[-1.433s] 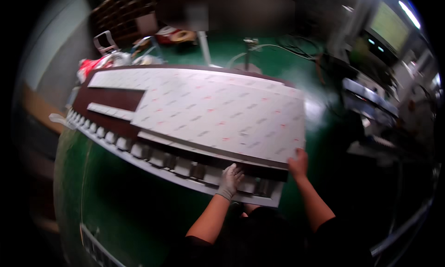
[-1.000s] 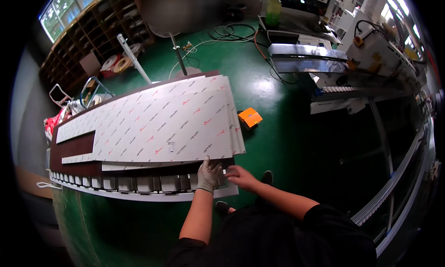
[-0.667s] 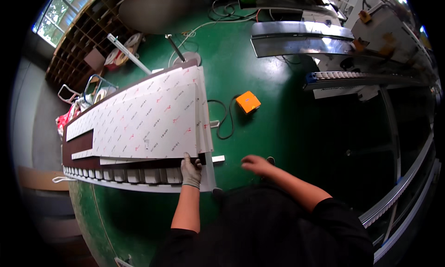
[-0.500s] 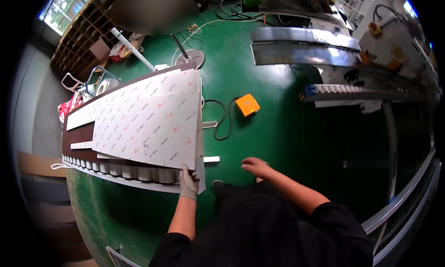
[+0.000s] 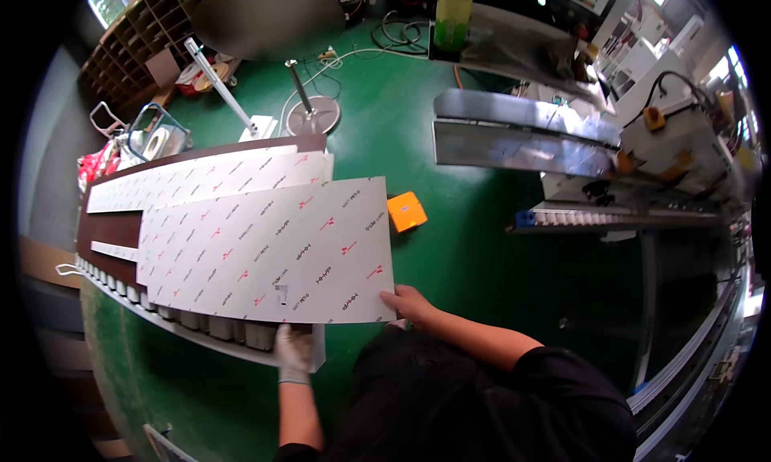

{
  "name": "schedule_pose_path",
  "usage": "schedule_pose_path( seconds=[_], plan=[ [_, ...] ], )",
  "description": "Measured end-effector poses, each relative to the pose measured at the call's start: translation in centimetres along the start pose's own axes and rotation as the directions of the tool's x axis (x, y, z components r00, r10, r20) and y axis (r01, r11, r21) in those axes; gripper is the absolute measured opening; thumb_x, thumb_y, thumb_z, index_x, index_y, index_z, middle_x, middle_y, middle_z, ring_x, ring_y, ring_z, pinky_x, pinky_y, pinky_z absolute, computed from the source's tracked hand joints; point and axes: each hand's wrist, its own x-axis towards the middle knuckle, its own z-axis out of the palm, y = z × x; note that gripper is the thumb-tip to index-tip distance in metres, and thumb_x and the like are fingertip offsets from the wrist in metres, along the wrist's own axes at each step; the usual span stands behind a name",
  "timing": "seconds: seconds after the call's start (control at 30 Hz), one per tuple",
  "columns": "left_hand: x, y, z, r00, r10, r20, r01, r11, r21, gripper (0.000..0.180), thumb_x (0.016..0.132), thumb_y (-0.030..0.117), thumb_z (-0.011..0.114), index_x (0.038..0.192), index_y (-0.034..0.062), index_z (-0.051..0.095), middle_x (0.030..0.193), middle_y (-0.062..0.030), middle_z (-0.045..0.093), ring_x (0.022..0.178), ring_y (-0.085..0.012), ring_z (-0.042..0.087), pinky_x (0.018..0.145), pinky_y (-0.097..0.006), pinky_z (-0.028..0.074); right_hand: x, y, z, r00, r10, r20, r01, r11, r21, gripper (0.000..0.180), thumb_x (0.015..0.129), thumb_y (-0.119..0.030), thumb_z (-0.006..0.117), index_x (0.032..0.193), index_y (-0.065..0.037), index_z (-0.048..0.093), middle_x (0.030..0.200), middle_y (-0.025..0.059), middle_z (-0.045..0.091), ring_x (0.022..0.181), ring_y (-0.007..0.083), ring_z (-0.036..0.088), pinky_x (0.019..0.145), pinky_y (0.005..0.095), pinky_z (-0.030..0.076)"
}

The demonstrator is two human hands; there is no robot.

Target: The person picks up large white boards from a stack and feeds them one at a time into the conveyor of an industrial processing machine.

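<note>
A large flat sheet (image 5: 265,249), covered in white film with repeated red and black print, juts past the right end of the worktable. My bare right hand (image 5: 408,303) pinches its near right corner, thumb on top and fingers partly underneath. At the near edge of this sheet is my left hand (image 5: 293,354), in a pale glove; it is blurred and its fingers are partly hidden, so its grip cannot be made out. Similar film-covered sheets (image 5: 193,171) lie beneath and behind on the brown tabletop (image 5: 108,225).
Along the table's near side runs a row of grey blocks (image 5: 221,327) behind a white rail. An orange box (image 5: 407,211) sits on the green floor (image 5: 474,213). A round-based metal stand (image 5: 313,117) is beyond the table. Machinery with shiny metal panels (image 5: 522,137) stands on the right.
The top sheet has shifted right, past the table's end. My right hand has come down onto its corner, while the left hand has slid left from that corner along the near edge.
</note>
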Motion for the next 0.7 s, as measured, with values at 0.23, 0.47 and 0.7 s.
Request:
schedule_pose_path(
  seconds=[0.23,0.47,0.7],
  plan=[
    [6.2,10.7,-5.6,0.967,0.128,-0.222,-0.191,0.938,-0.291,0.048,0.103,0.051,0.048,0.134,0.0151,0.056,0.132,-0.0062,0.061,0.123,-0.0242,0.055,0.103,-0.044,0.045,-5.9,-11.6,-12.7,0.905,-0.154,-0.397,0.11,0.985,-0.13,0.032,0.106,-0.028,0.058,0.115,0.001,0.068,0.098,0.0052,0.072,0.087,0.0135,0.067,0.081,0.0313,0.055],
    [4.5,12.3,-2.3,0.974,0.085,-0.211,-0.158,0.919,-0.36,0.049,0.107,0.042,0.041,0.143,0.01,0.052,0.139,-0.0095,0.06,0.129,-0.0302,0.056,0.109,-0.049,0.046,-11.3,-10.8,-25.4,0.654,-0.217,-0.725,0.213,0.972,-0.099,0.03,0.1,-0.033,0.065,0.098,-0.003,0.071,0.088,0.0003,0.068,0.081,0.0108,0.061,0.076,0.0283,0.047],
    [4.0,10.1,-1.9,0.951,0.014,-0.308,-0.065,0.986,-0.155,0.05,0.108,0.039,0.044,0.147,0.0073,0.047,0.146,-0.012,0.055,0.132,-0.0306,0.053,0.111,-0.048,0.044,-16.2,-7.7,-28.9,0.531,-0.102,-0.841,0.262,0.964,0.049,0.031,0.1,-0.037,0.067,0.105,-0.007,0.068,0.089,0.0009,0.069,0.077,0.0124,0.064,0.071,0.0267,0.05]
  ],
)
